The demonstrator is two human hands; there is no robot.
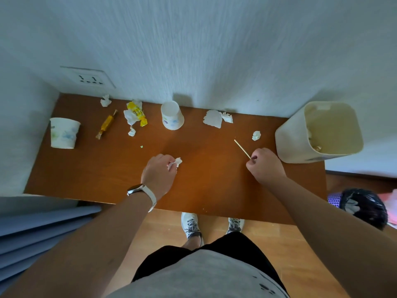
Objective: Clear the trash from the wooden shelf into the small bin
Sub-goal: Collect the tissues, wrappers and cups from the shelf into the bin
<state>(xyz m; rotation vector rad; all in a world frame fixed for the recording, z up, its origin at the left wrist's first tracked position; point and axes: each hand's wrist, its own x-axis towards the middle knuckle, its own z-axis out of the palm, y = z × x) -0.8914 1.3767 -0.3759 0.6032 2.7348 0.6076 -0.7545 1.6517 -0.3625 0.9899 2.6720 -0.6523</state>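
Against a pale textured wall, the wooden shelf (pixel 107 168) carries light, limp litter: tissue scraps, wrappers and two paper cups, with the small bin (pixel 318 134) at its right end. Left hand (pixel 159 175) pinches a crumpled tissue (pixel 177 161), right hand (pixel 265 165) a thin stiff stick (pixel 242 148) by its near end. Yellow wrapper (pixel 137 114) print is too blurred to read.
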